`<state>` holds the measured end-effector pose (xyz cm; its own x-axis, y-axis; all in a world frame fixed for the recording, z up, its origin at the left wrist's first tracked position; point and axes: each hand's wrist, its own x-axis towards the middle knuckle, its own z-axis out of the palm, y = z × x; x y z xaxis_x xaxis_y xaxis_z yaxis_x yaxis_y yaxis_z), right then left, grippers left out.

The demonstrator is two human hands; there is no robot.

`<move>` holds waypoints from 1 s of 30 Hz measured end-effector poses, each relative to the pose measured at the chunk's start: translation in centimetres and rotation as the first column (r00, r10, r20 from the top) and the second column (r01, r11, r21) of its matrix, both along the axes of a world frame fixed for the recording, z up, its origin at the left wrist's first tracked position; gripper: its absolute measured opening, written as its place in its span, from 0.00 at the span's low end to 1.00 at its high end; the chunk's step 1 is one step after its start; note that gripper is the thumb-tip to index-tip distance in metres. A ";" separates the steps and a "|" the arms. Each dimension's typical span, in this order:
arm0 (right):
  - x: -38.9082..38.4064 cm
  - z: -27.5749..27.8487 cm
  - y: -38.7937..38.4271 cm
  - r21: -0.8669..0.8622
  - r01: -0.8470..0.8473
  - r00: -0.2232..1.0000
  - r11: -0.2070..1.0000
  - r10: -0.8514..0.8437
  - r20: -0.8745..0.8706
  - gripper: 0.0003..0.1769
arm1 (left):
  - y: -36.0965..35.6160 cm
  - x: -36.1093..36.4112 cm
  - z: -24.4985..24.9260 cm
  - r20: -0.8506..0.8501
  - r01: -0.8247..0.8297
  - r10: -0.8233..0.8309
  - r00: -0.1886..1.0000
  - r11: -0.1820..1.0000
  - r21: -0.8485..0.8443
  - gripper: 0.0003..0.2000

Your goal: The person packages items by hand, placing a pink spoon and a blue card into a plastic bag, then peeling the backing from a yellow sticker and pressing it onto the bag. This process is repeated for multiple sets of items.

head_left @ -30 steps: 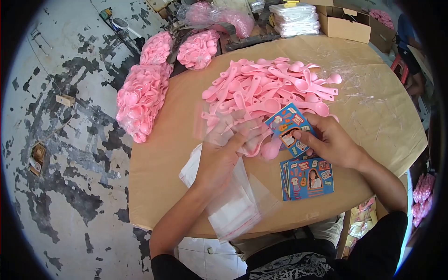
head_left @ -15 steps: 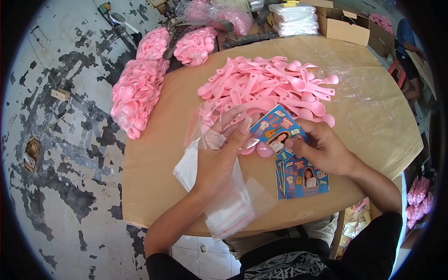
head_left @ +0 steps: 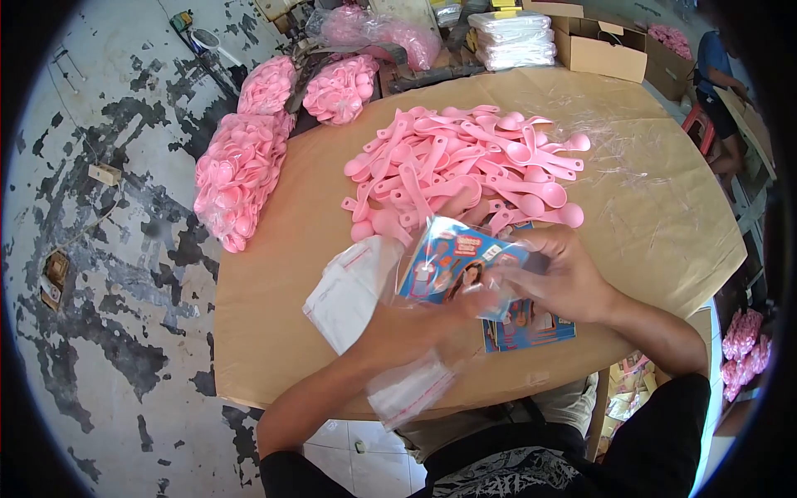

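Note:
A blue printed card (head_left: 455, 259) with a photo of a person is held up at the table's front, with clear plastic film of a bag around it. My left hand (head_left: 432, 328) is closed on the bag at the card's lower edge, its fingers smeared by motion. From the right, my right hand (head_left: 573, 278) pinches the card and film, its fingertips also blurred. Beneath the hands lies a stack of similar blue cards (head_left: 531, 332), partly covered. Flat clear bags (head_left: 344, 286) with white backing lie under and left of my left forearm. Behind the card spreads a heap of pink plastic spoons (head_left: 465, 158).
Bulging bags of pink spoons (head_left: 241, 178) line the table's left edge. At the back stand stacked clear packs (head_left: 513, 41) and an open cardboard box (head_left: 602, 50). Scraps of film (head_left: 631, 149) lie on the brown-paper-covered table (head_left: 672, 224). Another person (head_left: 718, 83) sits far right.
The card, bare in my right hand before, now sits against the clear bag, further left and lower. My left hand has moved right, towards my right hand.

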<state>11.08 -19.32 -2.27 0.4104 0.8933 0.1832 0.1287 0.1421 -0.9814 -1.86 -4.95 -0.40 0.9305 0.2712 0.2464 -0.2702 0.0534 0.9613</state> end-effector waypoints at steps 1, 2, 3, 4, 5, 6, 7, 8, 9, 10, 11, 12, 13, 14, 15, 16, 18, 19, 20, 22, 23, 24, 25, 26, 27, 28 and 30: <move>0.0 0.3 -0.2 -0.034 0.023 1.000 0.999 -0.023 -0.011 0.11 | 0.4 -0.1 0.3 -0.057 -0.019 0.016 0.998 0.998 -0.054 0.26; -0.1 0.5 -0.3 -0.069 0.044 0.999 0.997 -0.046 -0.023 0.12 | 1.1 -0.4 0.7 0.016 0.037 -0.036 0.999 0.990 -0.134 0.26; 0.2 0.6 -0.1 0.024 0.007 0.997 1.000 -0.009 0.077 0.11 | 1.6 -0.7 0.9 0.091 0.100 -0.082 0.993 0.973 -0.209 0.26; -0.2 0.8 0.0 0.045 0.030 0.999 0.999 -0.032 0.035 0.10 | 1.8 -0.9 1.0 0.168 0.167 -0.123 0.978 0.946 -0.278 0.26; -1.0 1.4 0.3 0.065 0.054 0.999 0.996 -0.054 -0.006 0.10 | 1.8 -1.1 0.8 0.109 0.093 -0.062 0.992 0.945 -0.315 0.29; -1.1 1.5 0.3 0.065 0.046 0.999 0.997 -0.046 0.005 0.10 | 1.5 -1.3 0.6 0.100 0.097 -0.076 0.992 0.971 -0.217 0.30; -1.2 1.6 0.4 0.066 0.038 0.999 0.997 -0.039 0.015 0.11 | 1.0 -1.4 0.3 0.091 0.099 -0.089 0.992 0.988 -0.117 0.31; -0.6 1.1 0.2 0.042 -0.001 0.997 0.999 -0.003 0.077 0.11 | 0.6 -1.2 0.4 0.104 0.152 -0.146 0.984 0.987 -0.048 0.31; -0.2 0.7 0.1 0.015 -0.037 0.990 0.999 0.035 0.138 0.12 | 0.3 -1.1 0.5 0.117 0.202 -0.203 0.972 0.979 0.021 0.32; 0.2 0.3 0.3 0.047 -0.095 0.971 0.994 0.082 0.222 0.12 | 0.6 -0.8 0.2 0.151 0.194 -0.229 0.962 0.957 0.217 0.31; 0.5 -0.2 0.6 0.073 -0.154 0.944 0.985 0.125 0.307 0.11 | 1.2 -0.3 -0.6 0.179 0.170 -0.260 0.949 0.899 0.404 0.30; 1.1 -0.1 0.6 0.060 -0.137 0.926 0.989 0.106 0.363 0.11 | 1.5 -0.1 -0.8 0.199 0.135 -0.297 0.934 0.807 0.575 0.29; 1.8 -0.1 0.7 0.048 -0.118 0.904 0.992 0.087 0.419 0.11 | 1.7 -0.5 -0.6 0.190 0.149 -0.250 0.949 0.890 0.431 0.26; 2.5 0.0 0.7 0.038 -0.098 0.879 0.994 0.069 0.472 0.10 | 1.8 -0.8 -0.3 0.187 0.147 -0.202 0.962 0.952 0.269 0.23; 3.9 0.9 1.3 0.033 -0.019 0.837 0.999 -0.003 0.548 0.10 | 2.2 -1.2 0.1 0.118 0.082 -0.096 0.988 0.990 0.118 0.22; 5.2 1.6 1.7 0.036 0.060 0.783 0.998 -0.069 0.619 0.10 | 2.7 -1.5 0.3 0.108 0.030 -0.035 0.994 0.998 0.052 0.21; 8.6 0.9 2.1 0.085 0.193 0.388 0.977 -0.156 0.909 0.10 | 4.1 -1.5 0.5 0.161 -0.047 0.046 0.986 0.999 -0.001 0.21; 9.8 0.3 2.1 0.135 0.248 0.142 0.959 -0.174 0.974 0.10 | 4.8 -1.2 0.5 0.229 -0.069 0.064 0.971 0.998 0.012 0.22; 10.4 -0.1 2.0 0.082 0.286 0.214 0.955 -0.147 0.966 0.11 | 5.1 -1.1 0.4 0.230 -0.082 0.078 0.970 0.997 0.010 0.22; 10.6 -0.4 2.3 -0.032 0.339 0.359 0.940 -0.097 0.928 0.12 | 5.7 -1.1 0.5 0.233 -0.119 0.114 0.966 0.993 0.006 0.24; 10.7 0.0 2.0 -0.116 0.339 0.426 0.934 -0.042 0.904 0.11 | 5.9 -1.1 0.6 0.236 -0.114 0.113 0.965 0.993 -0.010 0.24; 10.7 0.2 1.8 -0.077 0.349 0.415 0.934 -0.080 0.906 0.11 | 6.1 -1.1 0.7 0.233 -0.107 0.112 0.966 0.994 -0.031 0.25; 10.6 0.3 1.6 -0.041 0.360 0.405 0.932 -0.116 0.907 0.10 | 6.1 -1.1 0.6 0.229 -0.099 0.109 0.967 0.994 -0.055 0.25; 10.5 0.6 1.3 -0.003 0.372 0.392 0.928 -0.154 0.907 0.10 | 6.2 -1.1 0.6 0.248 -0.088 0.109 0.963 0.991 -0.096 0.25; 10.2 1.1 1.0 0.030 0.371 0.411 0.928 -0.193 0.891 0.10 | 6.2 -0.9 0.6 0.270 -0.075 0.109 0.957 0.988 -0.135 0.24; 9.7 1.6 0.7 0.063 0.371 0.430 0.926 -0.232 0.873 0.09 | 6.2 -0.9 0.7 0.293 -0.060 0.110 0.950 0.983 -0.172 0.24; 8.7 2.2 0.1 0.090 0.336 0.645 0.937 -0.299 0.704 0.10 | 6.4 -0.8 0.5 0.311 -0.044 0.100 0.945 0.982 -0.184 0.25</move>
<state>19.82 -19.17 -0.05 0.4395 0.7476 0.4980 0.8044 -0.0808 -0.5886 -2.70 1.49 0.14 0.7878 0.3993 0.4689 -0.5688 0.1798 0.8026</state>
